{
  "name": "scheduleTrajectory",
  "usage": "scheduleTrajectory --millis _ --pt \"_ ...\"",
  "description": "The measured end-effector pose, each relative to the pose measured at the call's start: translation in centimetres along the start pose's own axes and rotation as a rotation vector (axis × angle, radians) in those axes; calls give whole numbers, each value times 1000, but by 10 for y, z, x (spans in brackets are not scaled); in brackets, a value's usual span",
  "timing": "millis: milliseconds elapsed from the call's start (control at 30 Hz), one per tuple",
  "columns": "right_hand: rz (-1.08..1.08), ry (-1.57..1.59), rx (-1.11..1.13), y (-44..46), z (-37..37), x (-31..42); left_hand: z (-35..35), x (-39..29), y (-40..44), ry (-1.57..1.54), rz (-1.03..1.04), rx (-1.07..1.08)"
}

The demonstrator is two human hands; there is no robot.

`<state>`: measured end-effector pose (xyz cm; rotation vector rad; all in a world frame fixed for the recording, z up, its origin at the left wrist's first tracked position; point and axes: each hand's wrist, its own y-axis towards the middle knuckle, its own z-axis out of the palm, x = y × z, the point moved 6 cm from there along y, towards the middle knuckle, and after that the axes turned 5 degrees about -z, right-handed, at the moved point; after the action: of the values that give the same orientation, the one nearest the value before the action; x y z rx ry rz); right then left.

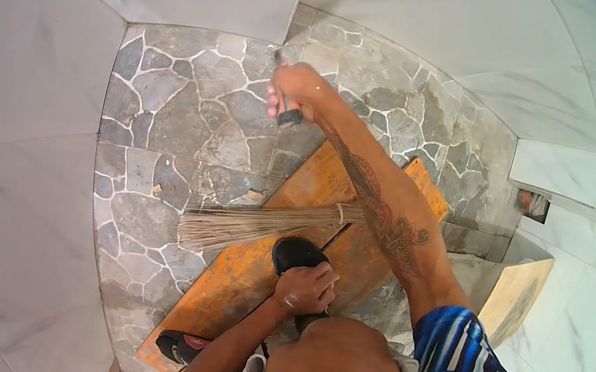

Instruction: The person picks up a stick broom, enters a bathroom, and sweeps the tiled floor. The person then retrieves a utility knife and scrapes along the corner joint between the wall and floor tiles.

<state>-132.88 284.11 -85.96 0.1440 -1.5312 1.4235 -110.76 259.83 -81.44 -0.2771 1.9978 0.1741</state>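
My right hand (297,90) is stretched forward over the stone-patterned floor, its fingers wrapped round the dark-ended handle of a small tool (290,117). The tool's far end is blurred near the wall corner. My left hand (307,288) is closed beside my knee, just behind a black shoe (295,254); whatever it holds, if anything, is hidden. Between the two hands a bundle of thin sticks, a stick broom (268,222), lies across the orange boards (215,291).
Grey stone-patterned floor tiles (190,119) with white joints meet pale wall panels (30,123) on the left and ahead. At the right are an opening in the wall (532,205) and a light wooden piece (516,298). Another shoe (180,346) rests on the boards.
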Motion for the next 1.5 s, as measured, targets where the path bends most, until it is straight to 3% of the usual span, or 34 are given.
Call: scheduleTrajectory --millis 100,200,267,333,400,500,700,833,933,1067,1167,1267,1500 --pt "-54 42 -291 -1 -11 10 -1 2 -2 15 -11 32" --pt "-71 -2 -262 12 -6 9 0 0 -2 31 -8 24" --pt "-474 -340 213 49 -1 -18 -1 0 -1 27 -12 12" --pt "-437 -433 319 38 10 -23 -1 1 -2 2 -21 9" --pt "22 -272 49 -27 37 2 1 3 -2 11 -20 17" --pt "-44 -181 -151 -20 18 -7 1 2 -4 26 -24 24" --pt "-88 -867 -136 -28 -9 -9 -2 1 -3 27 -13 5" --pt "-157 -737 61 -47 -5 -10 -8 6 1 -185 -58 -65" --pt "-122 -538 280 -81 5 -7 -34 45 11 -859 -736 -169" --pt "-52 -529 420 -139 27 8 -141 61 56 -1035 -735 -620" --pt "-7 -542 497 -160 44 2 -182 68 70 -1056 -699 -705" --pt "-7 -547 529 -162 57 -10 -200 75 65 -951 -633 -605" --pt "36 -655 577 -172 79 -10 -219 77 43 -1032 -699 -522"
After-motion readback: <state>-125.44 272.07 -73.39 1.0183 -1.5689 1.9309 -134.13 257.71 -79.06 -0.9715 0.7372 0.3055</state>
